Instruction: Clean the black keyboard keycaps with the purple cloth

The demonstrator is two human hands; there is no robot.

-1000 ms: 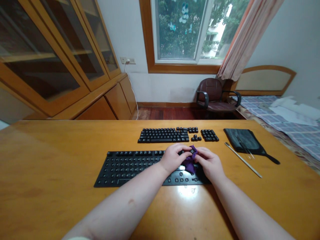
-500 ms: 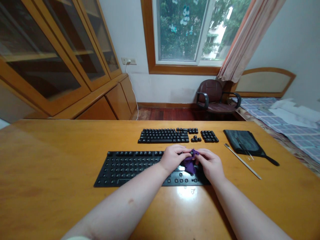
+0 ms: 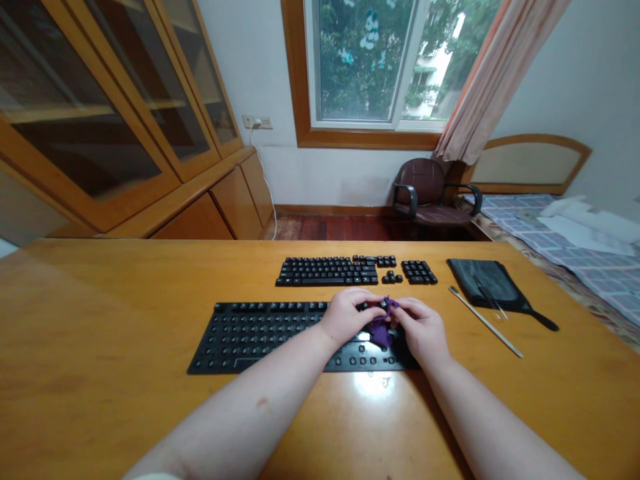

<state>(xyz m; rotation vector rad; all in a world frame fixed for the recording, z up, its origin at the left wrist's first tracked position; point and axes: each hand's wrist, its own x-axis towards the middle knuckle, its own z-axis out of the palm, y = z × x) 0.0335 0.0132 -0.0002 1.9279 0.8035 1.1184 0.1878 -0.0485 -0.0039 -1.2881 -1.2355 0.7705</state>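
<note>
Thumb and fingers of left hand [image 3: 350,313] bent to a near-closed pinch at the top of a purple cloth [image 3: 381,333]; right hand [image 3: 423,327] likewise curled, pinching it from the other side. Cloth thus directly between the two, rightward from the left hand, leftward from the right, touching both, with neither clearly nearer. Longer way of the cloth from the pinch down toward the body, loose end over the right-hand part of a black keyboard base [image 3: 265,333]. Perhaps something small and dark in the folds, too covered to name. Under the left forearm, the base, long axis left to right across the tabletop [image 3: 125,300], most of its length out leftward. Beyond it and roughly parallel, a main block of black keycaps [image 3: 325,272], then an arrow group [image 3: 393,277] straight past the cloth, and a number-pad block [image 3: 419,272] past the right hand. Farther right, well apart, a slanting thin stick [image 3: 487,324] and a dark pouch [image 3: 506,283] under a wire tool [image 3: 494,301].
</note>
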